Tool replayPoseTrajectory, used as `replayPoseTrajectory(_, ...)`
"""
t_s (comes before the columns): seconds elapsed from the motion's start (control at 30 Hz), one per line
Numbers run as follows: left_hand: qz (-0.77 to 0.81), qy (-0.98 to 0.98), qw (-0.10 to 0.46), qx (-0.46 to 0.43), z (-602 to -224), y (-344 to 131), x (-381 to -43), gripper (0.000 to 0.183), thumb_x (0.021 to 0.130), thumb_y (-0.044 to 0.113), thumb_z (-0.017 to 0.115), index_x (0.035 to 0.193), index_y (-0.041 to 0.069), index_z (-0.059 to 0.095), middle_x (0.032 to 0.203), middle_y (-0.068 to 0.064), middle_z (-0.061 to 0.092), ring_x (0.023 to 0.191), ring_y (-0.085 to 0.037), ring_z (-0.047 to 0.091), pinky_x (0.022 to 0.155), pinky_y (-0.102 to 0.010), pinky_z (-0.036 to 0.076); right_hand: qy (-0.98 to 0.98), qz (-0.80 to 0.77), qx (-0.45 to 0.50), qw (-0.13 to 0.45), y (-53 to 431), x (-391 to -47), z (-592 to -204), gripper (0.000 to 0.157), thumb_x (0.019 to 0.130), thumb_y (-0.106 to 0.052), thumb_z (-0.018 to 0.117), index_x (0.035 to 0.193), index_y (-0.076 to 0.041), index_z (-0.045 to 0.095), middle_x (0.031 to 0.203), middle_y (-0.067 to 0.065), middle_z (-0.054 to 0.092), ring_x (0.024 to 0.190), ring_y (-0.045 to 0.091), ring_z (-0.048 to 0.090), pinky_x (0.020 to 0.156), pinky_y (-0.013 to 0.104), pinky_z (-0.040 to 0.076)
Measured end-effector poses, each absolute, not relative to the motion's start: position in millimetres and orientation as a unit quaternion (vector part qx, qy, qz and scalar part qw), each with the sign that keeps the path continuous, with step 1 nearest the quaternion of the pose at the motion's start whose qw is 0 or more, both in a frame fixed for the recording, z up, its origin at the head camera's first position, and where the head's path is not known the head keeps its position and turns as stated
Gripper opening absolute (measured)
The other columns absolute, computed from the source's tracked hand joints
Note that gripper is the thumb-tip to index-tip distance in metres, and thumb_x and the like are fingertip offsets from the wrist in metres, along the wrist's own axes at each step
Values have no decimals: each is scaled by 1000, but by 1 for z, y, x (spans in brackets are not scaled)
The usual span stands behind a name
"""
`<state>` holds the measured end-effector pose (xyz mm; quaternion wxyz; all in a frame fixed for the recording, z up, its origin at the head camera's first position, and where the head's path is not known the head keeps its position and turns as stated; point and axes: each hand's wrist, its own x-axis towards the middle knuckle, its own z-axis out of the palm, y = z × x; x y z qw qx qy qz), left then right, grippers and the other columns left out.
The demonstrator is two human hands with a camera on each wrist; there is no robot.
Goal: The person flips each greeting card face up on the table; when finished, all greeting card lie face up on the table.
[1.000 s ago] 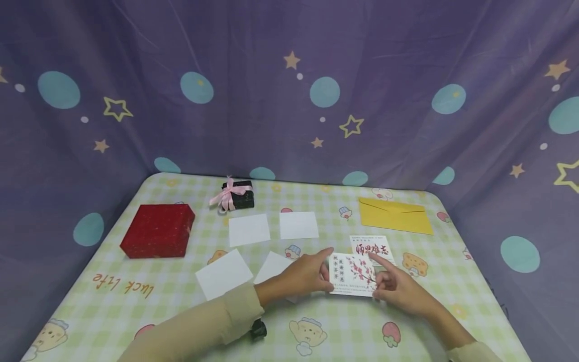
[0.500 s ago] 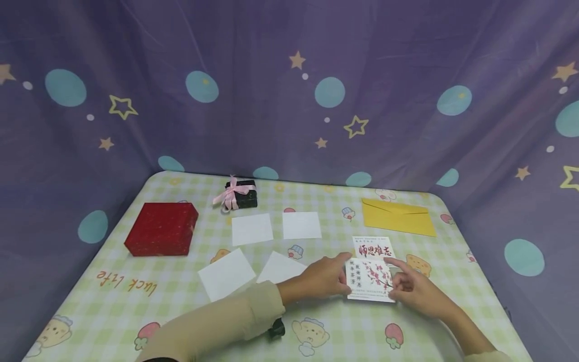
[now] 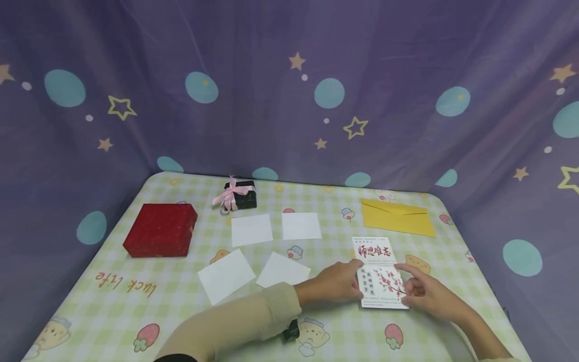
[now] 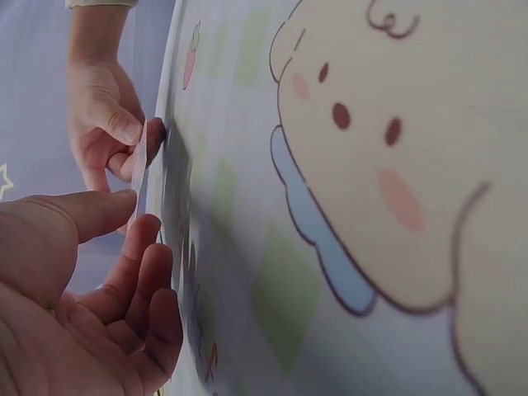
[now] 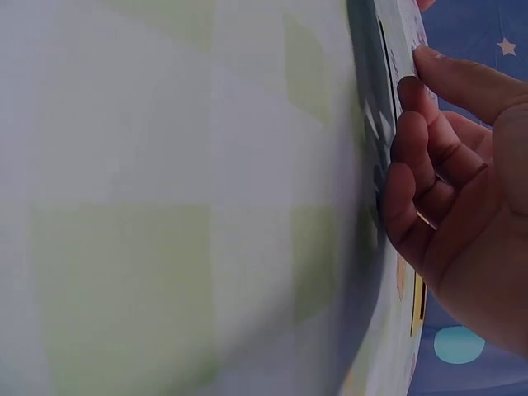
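Both hands hold a white card [image 3: 383, 289] printed with red blossoms and dark characters. My left hand [image 3: 336, 284] pinches its left edge between thumb and fingers. At the opposite edge my right hand [image 3: 431, 294] pinches it the same way. Just beyond it lies a second card [image 3: 373, 248] with large red characters; its near edge meets the held card's far edge in the head view. Edge-on in the left wrist view, the held card [image 4: 142, 165] is a thin strip slightly above the cloth.
Several blank white cards [image 3: 252, 230] lie left of the hands. A yellow envelope [image 3: 398, 217] is at the back right. Farther left stand a red box [image 3: 160, 230] and a small black box [image 3: 245, 195] with a pink ribbon. A purple curtain [image 3: 271, 100] hangs behind the table.
Both hands have carried the blossom card to the right and slightly nearer the person. It overlapped the red-lettered card in view before; now more of that card shows.
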<state>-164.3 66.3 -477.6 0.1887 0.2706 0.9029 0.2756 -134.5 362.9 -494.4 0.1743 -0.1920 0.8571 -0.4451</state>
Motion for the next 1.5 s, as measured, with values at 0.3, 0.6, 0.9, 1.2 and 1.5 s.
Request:
replayPoseTrajectory(0.3,260,902,209,273,-481,75,-163,78,83,29,81,151,18,44,77,18,65,64,2,56,61,-17,44,861,-433,-190,189,371,-133,-491,78,89,-13,76,153,2,33,85,-1,60,67,-1,53,59,24,49)
replayPoseTrajectory(0.6,223,907,217,283,-477,78,-163,75,85,33,79,151,17,46,79,14,63,67,-2,56,64,-18,45,870,-414,-199,178,370,-132,-489,77,89,-13,77,152,5,35,84,0,60,66,-1,52,57,22,47)
replayPoseTrajectory(0.9,172,914,224,290,-475,82,-163,68,92,35,71,153,19,45,90,8,66,78,-7,58,73,-21,48,883,-385,-196,181,370,-132,-491,76,91,-17,75,153,6,36,84,-4,58,62,-4,46,55,22,44)
replayPoseTrajectory(1.2,133,910,204,337,-475,81,-162,54,96,36,66,146,21,54,122,4,71,99,-8,66,85,-24,53,892,-364,-198,179,369,-133,-488,74,93,-20,73,151,8,38,79,-8,54,61,-5,42,54,23,41)
replayPoseTrajectory(1.5,139,907,207,339,-477,79,-161,51,96,37,66,145,26,56,131,8,68,109,-6,65,93,-24,52,892,-357,-204,187,370,-134,-487,73,93,-18,73,153,5,38,80,-8,54,61,-4,43,55,22,42)
